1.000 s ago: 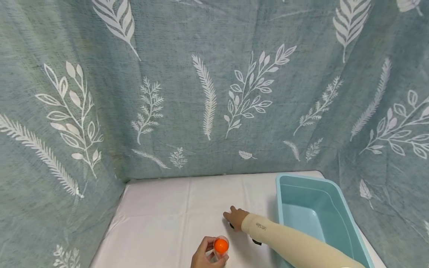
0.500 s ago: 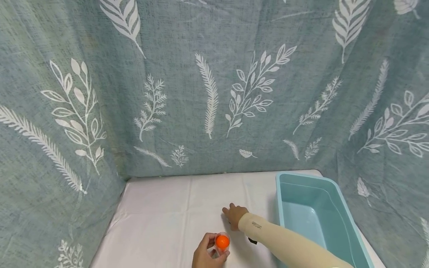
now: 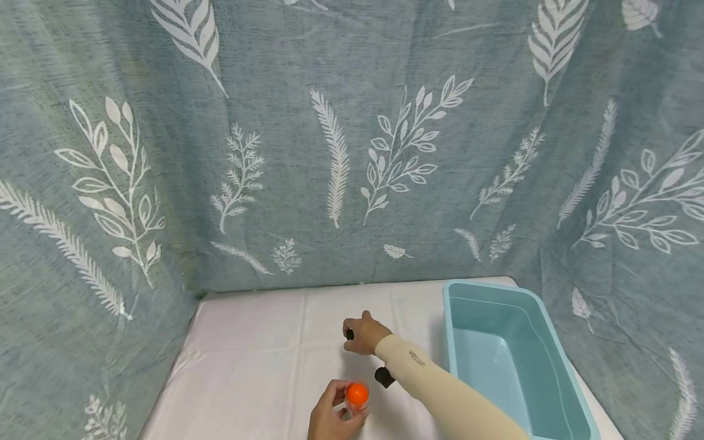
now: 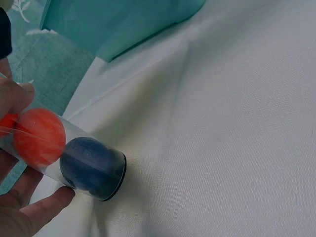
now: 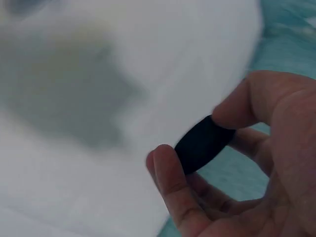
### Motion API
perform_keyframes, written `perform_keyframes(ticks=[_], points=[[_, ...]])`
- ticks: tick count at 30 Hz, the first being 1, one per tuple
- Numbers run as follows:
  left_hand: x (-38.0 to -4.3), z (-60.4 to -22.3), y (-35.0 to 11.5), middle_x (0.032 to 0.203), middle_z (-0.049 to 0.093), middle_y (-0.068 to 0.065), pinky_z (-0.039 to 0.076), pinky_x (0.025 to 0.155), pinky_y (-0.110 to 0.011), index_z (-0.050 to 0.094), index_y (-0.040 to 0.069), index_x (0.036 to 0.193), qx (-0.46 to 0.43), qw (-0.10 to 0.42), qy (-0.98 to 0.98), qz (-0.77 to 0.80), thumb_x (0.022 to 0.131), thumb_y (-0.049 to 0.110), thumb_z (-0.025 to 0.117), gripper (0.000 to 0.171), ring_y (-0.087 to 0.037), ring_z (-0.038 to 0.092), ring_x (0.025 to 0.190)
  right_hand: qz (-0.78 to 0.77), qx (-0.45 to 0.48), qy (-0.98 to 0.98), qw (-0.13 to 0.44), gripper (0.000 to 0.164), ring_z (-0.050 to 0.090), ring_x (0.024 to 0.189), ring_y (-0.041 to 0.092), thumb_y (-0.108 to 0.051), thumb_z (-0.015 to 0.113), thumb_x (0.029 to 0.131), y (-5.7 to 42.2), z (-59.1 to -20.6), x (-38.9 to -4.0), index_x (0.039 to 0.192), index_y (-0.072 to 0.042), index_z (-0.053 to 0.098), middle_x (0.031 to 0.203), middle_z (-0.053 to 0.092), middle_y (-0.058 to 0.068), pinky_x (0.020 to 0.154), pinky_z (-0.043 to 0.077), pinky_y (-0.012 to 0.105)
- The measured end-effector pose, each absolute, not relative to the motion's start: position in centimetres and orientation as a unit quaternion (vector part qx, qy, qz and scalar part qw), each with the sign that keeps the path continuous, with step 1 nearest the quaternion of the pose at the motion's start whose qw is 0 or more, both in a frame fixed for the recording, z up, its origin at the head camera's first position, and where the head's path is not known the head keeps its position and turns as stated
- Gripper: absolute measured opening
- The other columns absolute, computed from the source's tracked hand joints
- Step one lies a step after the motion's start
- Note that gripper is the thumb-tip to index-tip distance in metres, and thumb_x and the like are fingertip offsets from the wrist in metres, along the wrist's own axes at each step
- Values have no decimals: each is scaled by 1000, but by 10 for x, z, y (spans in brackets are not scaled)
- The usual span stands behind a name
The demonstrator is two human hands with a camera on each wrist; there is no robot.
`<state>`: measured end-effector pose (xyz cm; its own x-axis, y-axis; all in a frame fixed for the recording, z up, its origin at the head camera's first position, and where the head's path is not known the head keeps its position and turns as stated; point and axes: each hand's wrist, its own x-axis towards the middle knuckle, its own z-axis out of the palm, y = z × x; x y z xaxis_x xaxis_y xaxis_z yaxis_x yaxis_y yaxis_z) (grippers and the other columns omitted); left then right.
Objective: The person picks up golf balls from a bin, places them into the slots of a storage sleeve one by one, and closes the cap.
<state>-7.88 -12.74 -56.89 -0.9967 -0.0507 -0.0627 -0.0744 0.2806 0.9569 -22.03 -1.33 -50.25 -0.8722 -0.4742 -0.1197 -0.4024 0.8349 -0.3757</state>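
My left hand (image 3: 337,412) grips a clear plastic tube (image 4: 74,132), its fingers and thumb around the upper part. Inside the tube are an orange-red ball (image 4: 39,137), part of another one under the thumb, and a dark blue ball (image 4: 86,163) at the black-rimmed end. From above, an orange ball (image 3: 357,394) shows at the tube's top. My right hand (image 3: 370,333) is raised farther forward, over the white cloth. Between its thumb and fingers it pinches a round black lid (image 5: 205,143) by the edge.
A light blue plastic bin (image 3: 489,354) stands on the right of the white-covered table (image 3: 247,354). A green leaf-patterned curtain (image 3: 308,153) hangs around the back and sides. A small black camera (image 3: 385,377) sits under my right wrist.
My right hand has lifted from the cloth, moving forward and slightly left, and the black lid now shows in its fingers. My left hand keeps holding the tube in nearly the same place.
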Motion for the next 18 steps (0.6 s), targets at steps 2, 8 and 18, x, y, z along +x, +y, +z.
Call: perform_keyframes(ticks=[2, 8, 18], points=[[-79, -569, -127, 106, 62, -4, 57, 72, -43, 58, 14, 107, -43, 15, 801, 598, 64, 28, 89, 55, -20, 59, 91, -201, -232, 946, 105, 16, 47, 65, 13, -19, 70, 82, -12, -491, -216, 97, -18, 64, 88, 48, 5, 54, 43, 23], [-78, -566, -128, 105, 62, -5, 57, 71, -43, 58, 13, 107, -50, 26, 806, 590, 65, 25, 88, 53, -22, 59, 92, -252, -248, 934, 50, 24, 51, 72, 12, -20, 70, 87, -10, -467, -196, 110, -18, 63, 92, 52, 4, 63, 48, 23], [-74, -561, -128, 107, 61, -6, 57, 77, -44, 56, 11, 110, -35, 38, 808, 586, 69, 22, 86, 52, -26, 59, 96, -343, -283, 895, -8, 31, 49, 75, 6, -22, 65, 91, 7, -456, -158, 121, -22, 58, 98, 52, -4, 65, 47, 16]])
